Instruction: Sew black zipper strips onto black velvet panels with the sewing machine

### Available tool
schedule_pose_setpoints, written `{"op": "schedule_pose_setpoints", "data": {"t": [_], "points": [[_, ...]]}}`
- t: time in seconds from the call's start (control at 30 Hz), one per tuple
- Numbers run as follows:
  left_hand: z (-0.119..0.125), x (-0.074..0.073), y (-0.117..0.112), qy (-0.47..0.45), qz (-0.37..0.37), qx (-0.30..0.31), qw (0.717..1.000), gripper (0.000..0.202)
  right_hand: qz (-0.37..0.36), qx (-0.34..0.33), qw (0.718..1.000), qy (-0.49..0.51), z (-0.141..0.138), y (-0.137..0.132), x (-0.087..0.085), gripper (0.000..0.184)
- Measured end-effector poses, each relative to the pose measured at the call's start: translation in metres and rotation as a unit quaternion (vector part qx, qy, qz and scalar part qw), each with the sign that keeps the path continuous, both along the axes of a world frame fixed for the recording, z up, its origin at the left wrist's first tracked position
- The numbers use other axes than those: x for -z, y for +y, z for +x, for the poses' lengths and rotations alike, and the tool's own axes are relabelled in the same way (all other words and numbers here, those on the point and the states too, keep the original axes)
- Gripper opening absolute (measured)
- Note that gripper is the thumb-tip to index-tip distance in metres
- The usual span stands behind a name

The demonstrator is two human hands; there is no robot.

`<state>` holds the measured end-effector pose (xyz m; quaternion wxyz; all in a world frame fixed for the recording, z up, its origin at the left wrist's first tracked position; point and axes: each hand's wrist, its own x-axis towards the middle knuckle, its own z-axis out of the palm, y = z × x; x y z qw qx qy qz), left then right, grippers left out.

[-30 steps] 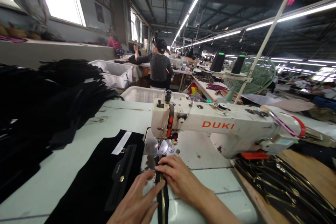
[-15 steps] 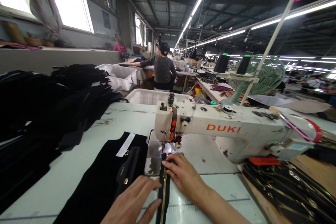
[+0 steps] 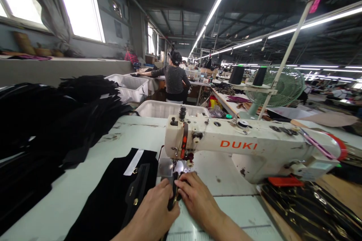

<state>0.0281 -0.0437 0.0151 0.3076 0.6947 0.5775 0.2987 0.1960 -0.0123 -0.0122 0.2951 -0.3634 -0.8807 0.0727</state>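
Observation:
A black zipper (image 3: 175,192) with gold teeth runs from under the sewing machine's needle area toward me. My left hand (image 3: 155,208) is closed on it from the left, thumb and fingers pinching the tape. On the other side, my right hand (image 3: 199,197) has its curled fingertips pressed on the zipper close to the presser foot. The sewing machine (image 3: 209,143), white with red DUKI lettering, stands just beyond both hands. Left of my hands lies a black fabric panel (image 3: 102,196) bearing a white strip (image 3: 134,162) and a dark trim piece with gold hardware.
Stacked black fabric pieces (image 3: 51,120) cover the table's left side. More gold-toothed zippers (image 3: 305,207) lie at the right. Behind the machine stand a white bin (image 3: 152,109), thread cones (image 3: 236,74) and a green fan (image 3: 288,86). Farther off, a person (image 3: 177,79) sits at another table.
My left hand has moved up and right, going from loosely spread beside the zipper to pinching it. My right hand stays on the zipper. The camera view has shifted slightly.

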Motion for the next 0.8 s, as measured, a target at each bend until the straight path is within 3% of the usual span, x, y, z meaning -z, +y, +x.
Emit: {"op": "schedule_pose_setpoints", "data": {"t": [0.13, 0.3, 0.4, 0.5, 0.53, 0.6, 0.67, 0.7, 0.77, 0.8], "points": [[-0.005, 0.003, 0.004, -0.143, -0.115, -0.006, 0.983, 0.032, -0.005, 0.009, 1.000, 0.016, -0.001, 0.001, 0.006, 0.032], [-0.003, 0.006, -0.004, -0.339, -0.234, -0.042, 0.910, 0.049, -0.049, -0.002, 0.998, 0.037, 0.001, 0.000, -0.002, 0.032], [0.003, 0.006, -0.011, -0.388, -0.277, -0.059, 0.877, 0.050, -0.082, -0.010, 0.996, 0.046, 0.002, -0.002, -0.012, 0.026], [0.006, 0.005, -0.023, -0.407, -0.295, -0.057, 0.863, 0.067, -0.102, 0.002, 0.995, 0.018, 0.002, -0.007, -0.017, 0.025], [0.004, 0.004, -0.028, -0.395, -0.292, -0.049, 0.869, 0.074, -0.104, 0.008, 0.995, 0.005, 0.002, -0.009, -0.017, 0.029], [-0.006, -0.003, -0.033, -0.305, -0.268, -0.008, 0.914, 0.076, -0.104, 0.012, 0.994, -0.018, 0.003, -0.011, -0.015, 0.037], [-0.027, -0.015, -0.028, -0.124, -0.200, 0.047, 0.971, 0.056, -0.103, 0.004, 0.994, -0.033, 0.004, -0.012, -0.015, 0.041], [-0.040, -0.022, -0.019, -0.031, -0.155, 0.063, 0.985, 0.044, -0.105, -0.004, 0.994, -0.038, 0.004, -0.011, -0.016, 0.042], [-0.069, -0.035, 0.008, 0.135, 0.010, 0.029, 0.990, 0.031, -0.111, -0.020, 0.993, -0.045, 0.004, -0.009, -0.019, 0.041], [-0.083, -0.038, 0.025, 0.154, 0.056, -0.002, 0.986, 0.033, -0.113, -0.026, 0.992, -0.046, 0.003, -0.008, -0.021, 0.040]]}}
